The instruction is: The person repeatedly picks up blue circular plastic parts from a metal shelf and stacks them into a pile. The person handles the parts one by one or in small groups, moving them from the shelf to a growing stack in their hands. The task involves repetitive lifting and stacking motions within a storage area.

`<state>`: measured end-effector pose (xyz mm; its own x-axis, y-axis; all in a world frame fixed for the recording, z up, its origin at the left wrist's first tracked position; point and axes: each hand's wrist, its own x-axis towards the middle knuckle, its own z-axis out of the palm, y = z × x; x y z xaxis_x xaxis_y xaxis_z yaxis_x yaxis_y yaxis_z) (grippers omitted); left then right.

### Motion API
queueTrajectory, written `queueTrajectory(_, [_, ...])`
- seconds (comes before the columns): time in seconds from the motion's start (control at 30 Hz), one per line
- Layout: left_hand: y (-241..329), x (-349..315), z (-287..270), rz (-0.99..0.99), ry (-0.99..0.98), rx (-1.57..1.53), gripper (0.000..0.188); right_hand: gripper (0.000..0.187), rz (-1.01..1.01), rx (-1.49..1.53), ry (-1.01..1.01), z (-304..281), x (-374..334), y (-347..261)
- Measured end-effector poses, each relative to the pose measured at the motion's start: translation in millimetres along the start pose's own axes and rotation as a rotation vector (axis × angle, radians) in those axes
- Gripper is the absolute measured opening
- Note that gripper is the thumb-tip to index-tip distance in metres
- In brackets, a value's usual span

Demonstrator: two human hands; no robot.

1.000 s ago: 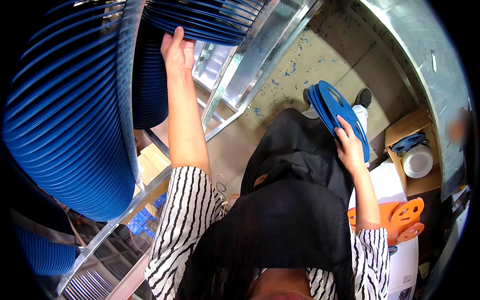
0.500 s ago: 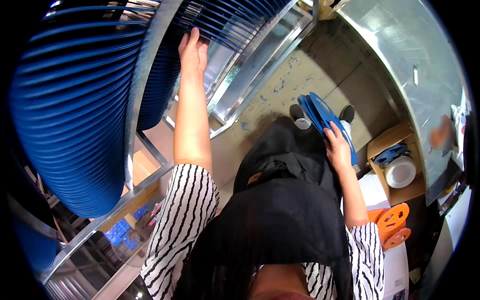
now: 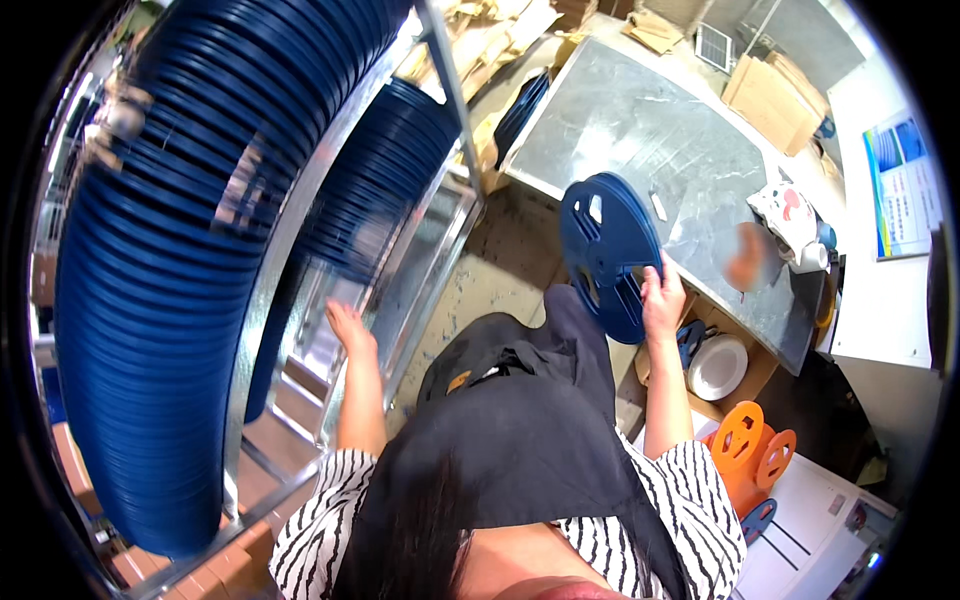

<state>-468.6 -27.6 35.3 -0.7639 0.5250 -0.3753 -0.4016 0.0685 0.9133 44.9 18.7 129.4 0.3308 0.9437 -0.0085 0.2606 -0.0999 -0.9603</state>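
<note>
My right hand (image 3: pixel 662 303) grips the rim of a small stack of blue plastic reel discs (image 3: pixel 592 270), thumb on the near face. The discs stand tilted in front of my apron, between the rack and the metal table, and cutouts show in the front one. My left hand (image 3: pixel 348 326) is empty, its fingers stretched out next to the metal rack (image 3: pixel 262 285). Just beyond it on the rack is a row of blue reel discs (image 3: pixel 385 165). A longer row of blue discs (image 3: pixel 150 350) fills the rack's near left side.
A metal-topped table (image 3: pixel 620 120) stands at the far right, with a white printed bag (image 3: pixel 785 218) on it. Below is a cardboard box (image 3: pixel 765 368) holding a white reel (image 3: pixel 718 367). Orange reels (image 3: pixel 738 436) sit by a white cabinet (image 3: pixel 800 520) at my right.
My right hand has lifted the blue discs, turning their face into view. My left hand has come away from the discs on the rack. The view has shifted toward the table.
</note>
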Motion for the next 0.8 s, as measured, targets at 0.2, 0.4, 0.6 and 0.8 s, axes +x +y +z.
queueTrajectory(0.2, [-94.9,-63.8,21.4,-0.561,-0.217,0.540,0.054,0.018,0.088,0.824,0.219,9.5,141.6,-5.9])
queueTrajectory(0.4, [-112.5,-48.4,189.2,-0.616,-0.743,0.737,0.053,0.024,0.310,0.967,0.195,135.7,339.5,30.2])
queueTrajectory(0.6, [-158.4,28.8,382.6,-0.109,-0.452,0.608,0.033,0.058,0.557,0.612,0.203,185.2,400.3,44.1])
queueTrajectory(0.8, [-197.5,155.3,540.5,0.399,-0.434,1.232,0.059,0.077,0.512,0.427,0.054,189.4,433.2,-16.5])
